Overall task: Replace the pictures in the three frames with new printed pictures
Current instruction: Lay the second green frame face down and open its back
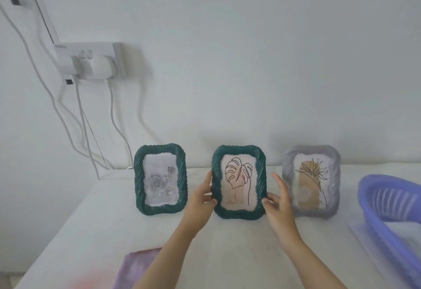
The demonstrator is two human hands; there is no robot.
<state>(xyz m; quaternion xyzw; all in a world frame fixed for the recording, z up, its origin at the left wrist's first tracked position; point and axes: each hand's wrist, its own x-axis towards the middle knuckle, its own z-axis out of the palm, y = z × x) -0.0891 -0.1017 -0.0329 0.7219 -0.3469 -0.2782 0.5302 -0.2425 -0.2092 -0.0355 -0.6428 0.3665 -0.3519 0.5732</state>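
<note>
Pinching the left edge of the middle frame (pixel 239 181), the left hand's (pixel 201 197) fingers (pixel 207 180) clamp it, thumb in front. The right hand (pixel 279 202) is spread, with only its thumb touching the right edge. This frame stands upright on the white bench (pixel 227 243) between a green frame (pixel 160 179) and a lilac frame (pixel 311 179), with a purple basket (pixel 387 202) far right.

Two green frames (pixel 138 179) (pixel 239 214), one grey frame (pixel 287 174), two hands (pixel 201 198) (pixel 279 201), one basket (pixel 387 199)
</note>
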